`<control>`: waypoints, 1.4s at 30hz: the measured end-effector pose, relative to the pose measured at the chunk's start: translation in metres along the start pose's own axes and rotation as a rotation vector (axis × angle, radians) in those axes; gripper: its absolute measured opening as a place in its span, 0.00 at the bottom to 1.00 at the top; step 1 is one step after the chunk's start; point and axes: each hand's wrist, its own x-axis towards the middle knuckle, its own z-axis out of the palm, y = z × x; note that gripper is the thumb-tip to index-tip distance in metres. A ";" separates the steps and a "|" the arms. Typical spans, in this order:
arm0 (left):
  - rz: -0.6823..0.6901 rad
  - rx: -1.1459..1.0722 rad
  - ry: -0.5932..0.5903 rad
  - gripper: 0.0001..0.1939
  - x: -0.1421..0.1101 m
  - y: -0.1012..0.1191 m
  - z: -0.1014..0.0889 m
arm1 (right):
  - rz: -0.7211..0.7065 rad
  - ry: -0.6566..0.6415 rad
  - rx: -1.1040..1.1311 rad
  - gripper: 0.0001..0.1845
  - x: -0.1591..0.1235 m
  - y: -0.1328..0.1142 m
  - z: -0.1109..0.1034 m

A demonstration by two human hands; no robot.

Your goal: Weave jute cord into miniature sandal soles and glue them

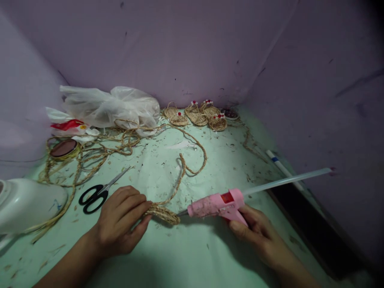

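The left hand [120,220] is closed on a small coiled oval of braided straw rope [163,214], pinning it flat to the pale green table [192,256] near the front edge; the loose tail of the braid runs away toward the middle of the table. The right hand [258,236] grips the handle of a pink hot-glue gun [214,205], a clear glue stick [288,180] projecting from its rear toward the right edge. The metal nozzle is at the right end of the coil, apparently touching it, though the contact point is too small to confirm. For a sound bond, keep the nozzle low against the seam between turns, lay a thin bead only, and keep the left fingertips clear of the fresh glue while pressing the braid closed. Black-handled scissors [97,194] lie just beyond the left hand. Finished miniature straw sandals [196,114] sit at the far edge, beside a crumpled clear plastic bag [114,106].
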 end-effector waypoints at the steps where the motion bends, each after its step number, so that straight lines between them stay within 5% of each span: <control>1: 0.001 0.003 -0.002 0.13 -0.001 0.000 0.000 | -0.002 -0.007 0.002 0.16 0.000 -0.002 0.000; 38: -0.082 -0.030 0.047 0.13 0.002 -0.004 -0.003 | 0.044 -0.101 0.066 0.16 0.001 -0.011 -0.004; 42: -0.138 0.000 0.023 0.11 -0.005 0.001 -0.004 | 0.075 0.005 0.096 0.17 0.004 0.001 -0.016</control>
